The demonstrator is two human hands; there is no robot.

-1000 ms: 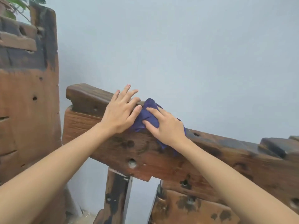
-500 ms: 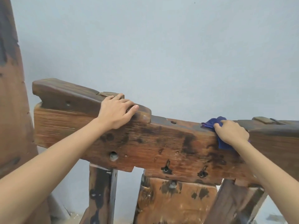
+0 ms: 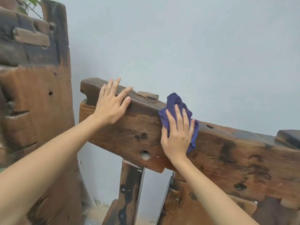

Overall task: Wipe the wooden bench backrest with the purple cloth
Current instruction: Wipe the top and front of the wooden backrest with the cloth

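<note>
The wooden bench backrest is a thick, weathered top rail with dark stains and holes, running from centre left down to the right edge. The purple cloth is bunched over the rail's top edge and front face. My right hand lies flat on the cloth, fingers spread, pressing it against the rail's front. My left hand rests flat on the rail's left end, fingers apart, holding nothing.
A tall wooden slab structure stands at the left, close to the rail's end, with green leaves behind its top. A pale grey wall runs behind. Upright posts support the rail below.
My right hand has slid the cloth back left along the rail, from near the right notch to beside the left hand. The left hand now lies flatter, nearer the rail's end.
</note>
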